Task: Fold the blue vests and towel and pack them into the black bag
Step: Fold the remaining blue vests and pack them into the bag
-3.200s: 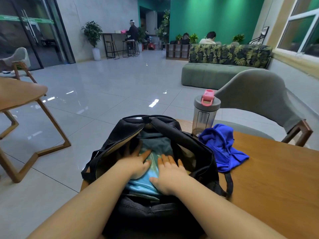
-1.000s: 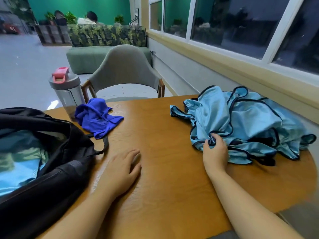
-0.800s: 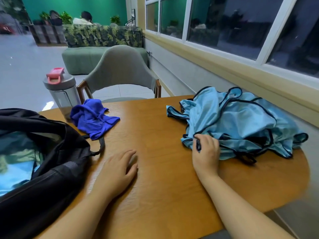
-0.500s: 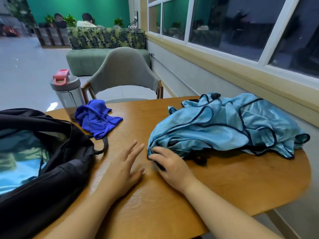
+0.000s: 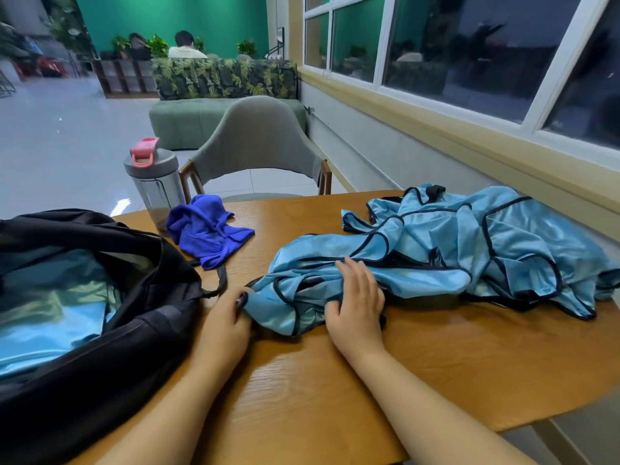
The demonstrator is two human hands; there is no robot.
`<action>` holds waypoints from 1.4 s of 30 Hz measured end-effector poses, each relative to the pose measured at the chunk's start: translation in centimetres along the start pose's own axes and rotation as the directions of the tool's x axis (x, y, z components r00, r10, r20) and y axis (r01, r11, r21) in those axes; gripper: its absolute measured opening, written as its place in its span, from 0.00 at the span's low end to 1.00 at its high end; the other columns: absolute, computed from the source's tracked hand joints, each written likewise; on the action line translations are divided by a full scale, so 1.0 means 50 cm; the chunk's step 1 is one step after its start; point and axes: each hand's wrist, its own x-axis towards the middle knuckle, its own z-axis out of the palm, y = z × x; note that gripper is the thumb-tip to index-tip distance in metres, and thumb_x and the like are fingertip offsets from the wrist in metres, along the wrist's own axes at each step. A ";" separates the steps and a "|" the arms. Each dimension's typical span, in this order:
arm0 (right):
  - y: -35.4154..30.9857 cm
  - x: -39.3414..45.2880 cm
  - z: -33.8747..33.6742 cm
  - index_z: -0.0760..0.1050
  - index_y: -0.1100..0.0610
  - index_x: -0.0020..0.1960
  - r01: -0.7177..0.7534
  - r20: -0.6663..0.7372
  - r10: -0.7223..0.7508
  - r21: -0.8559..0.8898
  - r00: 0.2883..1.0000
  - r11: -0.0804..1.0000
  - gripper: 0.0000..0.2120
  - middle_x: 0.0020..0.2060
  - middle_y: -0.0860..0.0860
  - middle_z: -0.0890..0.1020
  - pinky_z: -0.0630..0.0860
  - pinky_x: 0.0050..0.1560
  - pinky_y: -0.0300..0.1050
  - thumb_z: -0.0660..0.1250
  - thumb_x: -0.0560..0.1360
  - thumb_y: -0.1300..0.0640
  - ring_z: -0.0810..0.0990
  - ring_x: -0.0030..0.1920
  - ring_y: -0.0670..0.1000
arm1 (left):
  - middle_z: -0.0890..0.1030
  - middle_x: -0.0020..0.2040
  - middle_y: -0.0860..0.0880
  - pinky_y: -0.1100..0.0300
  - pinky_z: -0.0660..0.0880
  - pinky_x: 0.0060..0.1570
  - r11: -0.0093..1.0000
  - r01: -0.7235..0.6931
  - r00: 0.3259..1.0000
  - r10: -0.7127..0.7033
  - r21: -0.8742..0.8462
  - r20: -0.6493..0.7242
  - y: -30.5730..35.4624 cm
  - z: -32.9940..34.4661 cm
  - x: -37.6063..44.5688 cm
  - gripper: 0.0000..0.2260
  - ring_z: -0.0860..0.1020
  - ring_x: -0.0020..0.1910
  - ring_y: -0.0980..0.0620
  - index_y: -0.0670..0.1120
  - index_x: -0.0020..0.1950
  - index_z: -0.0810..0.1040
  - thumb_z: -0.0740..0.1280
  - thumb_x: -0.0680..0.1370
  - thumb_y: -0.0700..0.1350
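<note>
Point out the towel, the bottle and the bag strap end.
towel [image 5: 208, 226], head view, middle of the crumpled cloth
bottle [image 5: 157, 189], head view, clear body
bag strap end [image 5: 222, 276], head view, strap lying on the table

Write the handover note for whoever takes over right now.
Left hand pinches the near edge of the front vest; right hand lies flat on it, fingers straight.
Vest pile sits unfolded on the table.
Blue towel lies crumpled beside the bottle.
Done: light blue fabric already lies in the open black bag.
Left: fold the remaining vests and towel, pack them.
</note>
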 end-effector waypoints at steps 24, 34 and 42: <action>0.027 0.026 -0.006 0.72 0.42 0.46 -0.220 0.216 0.223 -0.035 0.951 0.975 0.18 0.50 0.41 0.75 0.58 0.66 0.47 0.58 0.73 0.66 0.69 0.60 0.49 | 0.81 0.43 0.47 0.50 0.77 0.49 0.815 -0.022 0.936 -0.187 -0.579 -0.298 0.185 -0.178 0.058 0.10 0.78 0.44 0.48 0.49 0.45 0.80 0.60 0.81 0.44; -0.035 0.053 -0.074 0.66 0.49 0.65 -0.398 0.654 0.155 0.241 0.740 0.885 0.22 0.58 0.44 0.72 0.67 0.53 0.40 0.63 0.76 0.40 0.72 0.57 0.45 | 0.85 0.42 0.51 0.59 0.81 0.42 0.721 -0.070 0.937 -0.189 -0.689 -0.292 0.202 -0.198 0.039 0.11 0.82 0.44 0.53 0.49 0.47 0.80 0.58 0.82 0.43; -0.034 0.045 -0.079 0.75 0.55 0.41 -0.255 0.687 0.104 0.121 0.719 0.959 0.08 0.36 0.50 0.79 0.71 0.35 0.42 0.73 0.70 0.54 0.75 0.35 0.48 | 0.82 0.42 0.49 0.52 0.75 0.48 0.707 -0.155 0.929 -0.133 -0.691 -0.344 0.198 -0.215 0.042 0.12 0.78 0.44 0.51 0.52 0.46 0.81 0.60 0.82 0.42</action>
